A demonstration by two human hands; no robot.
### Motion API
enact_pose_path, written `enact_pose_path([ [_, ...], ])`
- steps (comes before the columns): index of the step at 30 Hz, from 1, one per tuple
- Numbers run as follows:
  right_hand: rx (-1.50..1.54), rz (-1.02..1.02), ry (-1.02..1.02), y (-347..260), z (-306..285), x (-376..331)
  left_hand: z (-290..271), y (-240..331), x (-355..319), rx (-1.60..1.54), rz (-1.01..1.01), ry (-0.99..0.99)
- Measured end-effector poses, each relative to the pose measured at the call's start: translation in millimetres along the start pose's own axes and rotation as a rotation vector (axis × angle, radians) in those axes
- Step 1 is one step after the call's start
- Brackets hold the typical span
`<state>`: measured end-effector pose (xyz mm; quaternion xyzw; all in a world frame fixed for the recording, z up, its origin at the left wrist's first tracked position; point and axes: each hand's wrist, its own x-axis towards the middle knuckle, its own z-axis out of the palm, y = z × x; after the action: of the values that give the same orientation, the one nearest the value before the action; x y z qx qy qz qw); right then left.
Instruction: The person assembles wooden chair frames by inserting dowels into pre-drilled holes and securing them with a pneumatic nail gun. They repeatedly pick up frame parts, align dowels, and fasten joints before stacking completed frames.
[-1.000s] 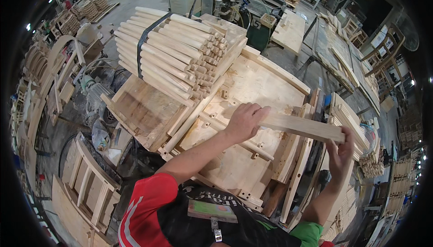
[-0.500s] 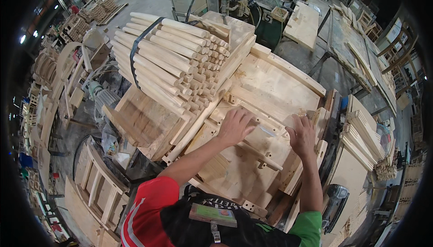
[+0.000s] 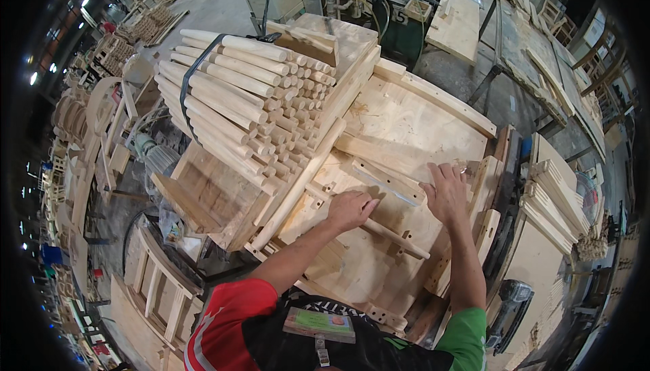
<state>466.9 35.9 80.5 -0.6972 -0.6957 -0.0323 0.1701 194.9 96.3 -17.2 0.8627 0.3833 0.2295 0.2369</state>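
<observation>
My left hand (image 3: 351, 211) is closed round a thin wooden dowel (image 3: 393, 237), which lies slantwise over a pale wooden board (image 3: 413, 117). My right hand (image 3: 447, 195) is open, with thumb and fingers apart, beside the right end of a wooden rail with drilled holes (image 3: 387, 180). Whether its fingertips touch anything is hard to make out. Just beyond that rail lies a plain wooden rail (image 3: 365, 151). Left of the board, a large bundle of round wooden rods (image 3: 230, 93) is tied with a dark strap (image 3: 186, 90).
The bundle rests in a wooden trough (image 3: 210, 185). A wooden strip (image 3: 443, 103) edges the board's far side. Stacked slats (image 3: 552, 202) and a black power tool (image 3: 511, 303) are on the right. A curved chair frame (image 3: 159, 286) is at lower left.
My left hand has left the drilled rail, come nearer me and closed on the dowel. My right hand's fingers have spread. The drilled rail now lies apart from the plain one.
</observation>
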Motion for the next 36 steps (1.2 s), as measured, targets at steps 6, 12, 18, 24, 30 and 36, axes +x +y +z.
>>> enact_pose_path([
  [6,0.141,0.051,0.082,12.6,33.8,-14.0,5.4,-2.7,0.5,0.039,0.003,0.003],
  [12,0.253,0.100,0.099,9.1,53.7,-22.7,3.7,-5.5,-6.9,0.021,-0.045,-0.018],
  [18,0.450,0.284,0.066,19.0,100.2,-28.0,3.8,-2.3,2.3,-0.046,0.035,0.038],
  [24,-0.047,0.225,0.054,-11.7,68.0,-54.0,13.3,-6.9,-1.7,-0.020,0.073,0.034],
  [30,0.091,0.525,0.259,-76.2,-64.8,-173.4,12.9,-13.1,-6.5,-0.106,0.081,0.067],
  [36,-0.209,1.056,-0.122,-126.2,-99.2,-327.1,9.6,4.5,-0.2,-0.123,0.173,-0.056],
])
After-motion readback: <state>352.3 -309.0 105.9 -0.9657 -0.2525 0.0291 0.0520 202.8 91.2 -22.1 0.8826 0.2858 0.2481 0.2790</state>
